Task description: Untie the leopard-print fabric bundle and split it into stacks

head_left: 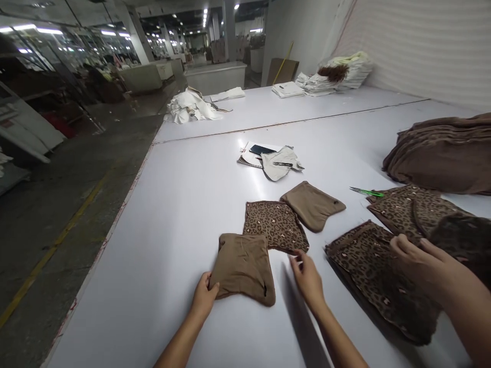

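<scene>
On the white table (180,204) a plain brown fabric piece (243,268) lies nearest me. My left hand (203,297) pinches its lower left corner, thumb on top. Just behind it lies a leopard-print piece (274,225), and a second plain brown piece (312,204) lies behind that. My right hand (307,278) rests on the table at the leopard piece's near right corner, fingers loosely apart and holding nothing. A co-worker's hand (414,255) reaches in from the right onto a stack of leopard-print pieces (368,266).
More leopard pieces (406,209) and a tall brown fabric stack (445,153) sit at the right. Green-handled scissors (366,192) lie between them. A phone (261,150), papers and a grey cloth (280,162) lie mid-table. The table's left edge drops to a concrete floor.
</scene>
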A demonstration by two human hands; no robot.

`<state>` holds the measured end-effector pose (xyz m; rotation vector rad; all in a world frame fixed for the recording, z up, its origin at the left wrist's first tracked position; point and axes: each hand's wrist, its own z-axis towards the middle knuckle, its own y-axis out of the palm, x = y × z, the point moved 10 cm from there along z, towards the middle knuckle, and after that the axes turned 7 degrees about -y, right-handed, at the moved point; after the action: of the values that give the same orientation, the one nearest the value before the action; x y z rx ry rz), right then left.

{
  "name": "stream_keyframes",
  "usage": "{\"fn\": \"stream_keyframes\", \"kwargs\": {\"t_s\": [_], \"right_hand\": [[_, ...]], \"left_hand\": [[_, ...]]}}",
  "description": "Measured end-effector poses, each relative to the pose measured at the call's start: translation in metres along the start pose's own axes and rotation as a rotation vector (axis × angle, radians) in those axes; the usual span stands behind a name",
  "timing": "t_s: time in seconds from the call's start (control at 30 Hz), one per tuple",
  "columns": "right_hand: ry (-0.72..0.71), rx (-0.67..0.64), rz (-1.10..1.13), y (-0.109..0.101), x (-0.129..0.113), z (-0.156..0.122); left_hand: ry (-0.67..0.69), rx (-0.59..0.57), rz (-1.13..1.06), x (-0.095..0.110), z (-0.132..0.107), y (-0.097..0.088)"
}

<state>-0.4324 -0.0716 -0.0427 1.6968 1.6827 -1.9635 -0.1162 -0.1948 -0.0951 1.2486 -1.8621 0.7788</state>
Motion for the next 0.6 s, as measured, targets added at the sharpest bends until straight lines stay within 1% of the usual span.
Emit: {"fn": "stream_keyframes", "kwargs": {"t_s": [0.07,0.13,0.23,0.33,0.47,0.6], "right_hand": [[0.004,0.004,-0.154,-0.018,0.000,0.019],[0.004,-0.051,-0.277,-0.022,0.000,0.032],[-0.004,-0.132,-0.399,-0.015,-0.003,0.036],[-0.008,-0.168,-0.459,-0.006,-0.004,0.032],[-0.021,-0.187,-0.490,-0.003,-0.003,0.031],[-0.031,-0.198,-0.465,-0.002,0.002,0.033]], "left_hand": [[0.005,0.011,-0.007,-0.004,0.000,-0.003],[0.012,0.015,-0.004,-0.007,0.001,-0.004],[0.027,0.016,0.014,-0.008,-0.001,-0.004],[0.041,0.015,0.036,-0.010,-0.004,-0.003],[0.052,0.022,0.065,-0.011,-0.005,-0.003],[0.056,0.030,0.095,-0.009,-0.006,-0.003]]}}
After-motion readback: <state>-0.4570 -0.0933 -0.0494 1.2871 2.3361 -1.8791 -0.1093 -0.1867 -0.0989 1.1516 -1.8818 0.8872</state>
